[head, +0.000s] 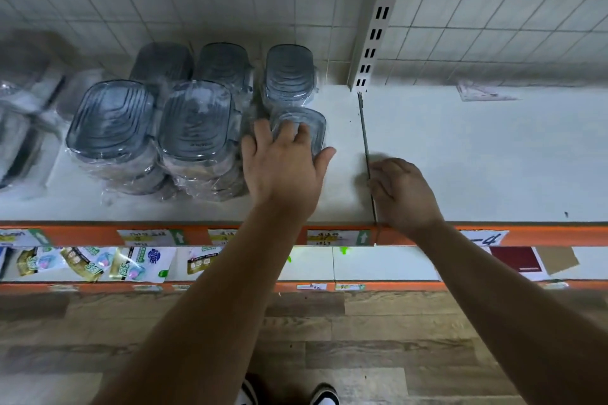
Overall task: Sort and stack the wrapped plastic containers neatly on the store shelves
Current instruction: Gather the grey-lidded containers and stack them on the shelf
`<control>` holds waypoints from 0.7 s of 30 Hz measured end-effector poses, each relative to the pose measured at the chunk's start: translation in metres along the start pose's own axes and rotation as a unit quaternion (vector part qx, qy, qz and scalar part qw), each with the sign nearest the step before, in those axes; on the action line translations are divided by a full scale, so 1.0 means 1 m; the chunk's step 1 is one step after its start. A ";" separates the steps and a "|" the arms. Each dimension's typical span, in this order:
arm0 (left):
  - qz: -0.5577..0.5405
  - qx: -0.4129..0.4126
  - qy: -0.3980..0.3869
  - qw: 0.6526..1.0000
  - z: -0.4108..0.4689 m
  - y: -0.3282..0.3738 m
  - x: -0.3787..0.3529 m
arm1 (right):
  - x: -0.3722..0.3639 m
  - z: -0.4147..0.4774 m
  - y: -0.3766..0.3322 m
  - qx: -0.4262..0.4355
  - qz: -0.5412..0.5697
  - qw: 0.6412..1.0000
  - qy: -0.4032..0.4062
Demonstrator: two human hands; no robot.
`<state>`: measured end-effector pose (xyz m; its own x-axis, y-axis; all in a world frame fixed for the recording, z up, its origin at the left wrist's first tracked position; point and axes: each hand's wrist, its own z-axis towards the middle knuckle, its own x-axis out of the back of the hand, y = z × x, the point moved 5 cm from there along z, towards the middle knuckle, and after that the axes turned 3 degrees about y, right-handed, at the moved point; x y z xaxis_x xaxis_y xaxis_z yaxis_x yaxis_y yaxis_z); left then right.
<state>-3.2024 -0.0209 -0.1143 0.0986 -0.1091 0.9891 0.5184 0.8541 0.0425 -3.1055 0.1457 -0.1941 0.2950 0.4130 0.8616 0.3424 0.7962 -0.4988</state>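
Note:
Several stacks of grey-lidded wrapped plastic containers stand on the white shelf (427, 148), among them a front-left stack (110, 122), a front-middle stack (195, 122) and a back-right stack (289, 76). My left hand (284, 164) grips a smaller wrapped container (312, 123) from above, fingers over its lid and thumb at its near right corner. That container sits low on the shelf just in front of the back-right stack. My right hand (403, 194) rests loosely curled on the shelf by the seam (363, 128), holding nothing.
More wrapped goods (23, 102) lie blurred at the far left. A slotted upright (373, 39) stands at the tiled back wall. A flat packet (483, 94) lies at the back right. Price labels line the orange shelf edge (559, 235); packets (98, 263) fill the shelf below.

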 end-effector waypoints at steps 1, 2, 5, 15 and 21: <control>0.004 -0.011 -0.011 1.000 -0.001 0.001 0.000 | 0.002 -0.002 -0.002 -0.005 0.008 1.000 0.003; 0.008 -0.020 -0.023 0.999 -0.002 0.001 0.000 | 0.005 -0.004 -0.005 -0.009 0.015 1.000 0.007; -0.011 -0.047 -0.042 0.998 -0.011 -0.006 0.002 | 0.016 -0.015 -0.023 -0.014 0.034 0.999 0.020; -0.066 -0.034 -0.019 0.997 -0.123 -0.088 0.106 | 0.082 -0.062 -0.168 0.095 0.096 0.991 0.019; -0.057 0.026 0.071 0.996 -0.166 -0.168 0.186 | 0.100 -0.079 -0.283 0.172 0.104 0.979 0.017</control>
<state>-3.1308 -0.2693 0.0390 0.1624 -0.2738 0.9480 0.4879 0.8573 0.1641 -3.1028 -0.0735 0.0257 0.3584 0.5714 0.7383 -0.0469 0.8008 -0.5971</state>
